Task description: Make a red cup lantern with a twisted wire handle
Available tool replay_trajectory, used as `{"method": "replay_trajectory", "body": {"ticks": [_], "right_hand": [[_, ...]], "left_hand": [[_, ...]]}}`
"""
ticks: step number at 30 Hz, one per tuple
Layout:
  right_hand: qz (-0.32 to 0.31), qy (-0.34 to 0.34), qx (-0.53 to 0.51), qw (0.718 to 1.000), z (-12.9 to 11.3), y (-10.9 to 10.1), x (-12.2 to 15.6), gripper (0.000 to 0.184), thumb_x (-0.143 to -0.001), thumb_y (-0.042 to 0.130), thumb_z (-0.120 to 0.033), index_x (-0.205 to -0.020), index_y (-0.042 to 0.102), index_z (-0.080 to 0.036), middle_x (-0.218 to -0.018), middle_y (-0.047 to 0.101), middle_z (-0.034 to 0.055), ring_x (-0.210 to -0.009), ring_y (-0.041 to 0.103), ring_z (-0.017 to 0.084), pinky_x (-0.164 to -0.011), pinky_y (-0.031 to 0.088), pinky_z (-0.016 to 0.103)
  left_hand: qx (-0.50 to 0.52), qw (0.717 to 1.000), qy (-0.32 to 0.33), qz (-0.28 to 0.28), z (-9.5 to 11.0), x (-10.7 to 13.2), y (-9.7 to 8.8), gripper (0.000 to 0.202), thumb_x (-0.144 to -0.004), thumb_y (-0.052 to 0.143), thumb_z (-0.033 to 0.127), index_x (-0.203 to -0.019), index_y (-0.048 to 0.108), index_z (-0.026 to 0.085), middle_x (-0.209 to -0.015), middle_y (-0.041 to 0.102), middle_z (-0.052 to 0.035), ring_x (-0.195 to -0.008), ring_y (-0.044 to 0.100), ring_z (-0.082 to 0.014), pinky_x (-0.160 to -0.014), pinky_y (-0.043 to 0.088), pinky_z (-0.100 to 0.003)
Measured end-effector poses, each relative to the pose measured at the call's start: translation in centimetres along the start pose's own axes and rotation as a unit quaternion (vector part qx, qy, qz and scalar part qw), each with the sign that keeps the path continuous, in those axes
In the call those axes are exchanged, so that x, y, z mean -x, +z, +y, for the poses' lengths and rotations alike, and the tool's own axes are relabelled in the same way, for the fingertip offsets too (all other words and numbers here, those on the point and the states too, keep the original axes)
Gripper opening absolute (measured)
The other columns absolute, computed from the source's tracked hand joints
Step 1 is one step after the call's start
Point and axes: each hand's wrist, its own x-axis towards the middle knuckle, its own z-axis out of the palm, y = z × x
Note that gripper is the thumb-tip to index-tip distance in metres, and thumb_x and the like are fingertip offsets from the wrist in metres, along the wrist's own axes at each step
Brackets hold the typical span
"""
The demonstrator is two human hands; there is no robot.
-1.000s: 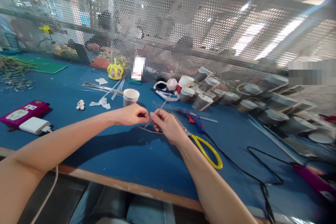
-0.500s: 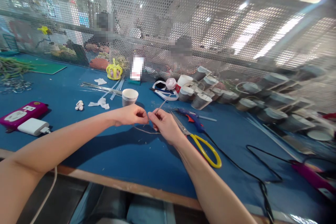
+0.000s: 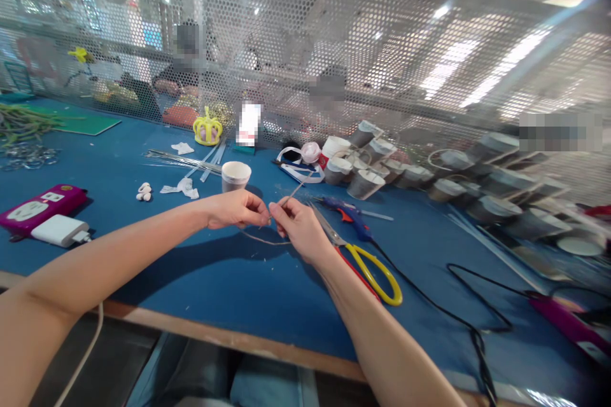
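My left hand (image 3: 241,210) and my right hand (image 3: 298,226) pinch a thin pale cord (image 3: 267,241), their fingertips almost meeting above the blue table. The cord sags in a loop below the hands, and one end sticks up past my right fingers. Just behind my left hand stands a small white-rimmed grey cup (image 3: 236,176). Scissors (image 3: 375,272) with yellow and red handles lie beside my right forearm, which partly covers them. Next to their blades rests a blue and red glue gun (image 3: 351,216).
Several grey cups (image 3: 366,184) are piled at the back right. Magenta power strips (image 3: 52,203) lie at left and right, with black cable (image 3: 429,304) crossing the right side. Wires (image 3: 186,160), white scraps and a yellow crown-shaped piece (image 3: 208,130) sit before the perforated metal screen (image 3: 286,32).
Both hands stay almost in place, still pinching the cord. Only slight finger movement shows, and the objects on the table have not moved.
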Motion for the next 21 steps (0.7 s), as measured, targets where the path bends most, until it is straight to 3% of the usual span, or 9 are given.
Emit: {"method": "replay_trajectory", "body": {"ticks": [16, 21], "right_hand": [[0.021, -0.015, 0.034, 0.999, -0.34, -0.20, 0.02, 0.027, -0.075, 0.052, -0.040, -0.061, 0.045, -0.018, -0.042, 0.040, -0.0078, -0.038, 0.034, 0.006, -0.040, 0.026, 0.020], [0.021, -0.029, 0.049, 0.998, -0.10, -0.20, -0.01, 0.028, -0.075, 0.052, -0.041, -0.060, 0.045, -0.019, -0.042, 0.040, -0.0074, -0.039, 0.033, 0.007, -0.039, 0.025, 0.021]], "left_hand": [[0.000, 0.998, 0.021, 0.065, -0.33, -0.10, 0.76, 0.016, -0.058, 0.062, 0.023, -0.059, 0.050, 0.013, -0.054, 0.044, 0.0057, -0.048, 0.033, -0.0041, -0.045, 0.024, -0.019], [-0.054, 0.996, 0.031, 0.070, -0.41, -0.19, 0.54, 0.014, -0.060, 0.059, 0.024, -0.062, 0.052, 0.012, -0.056, 0.047, 0.0048, -0.049, 0.035, -0.0047, -0.046, 0.025, -0.019]]}}
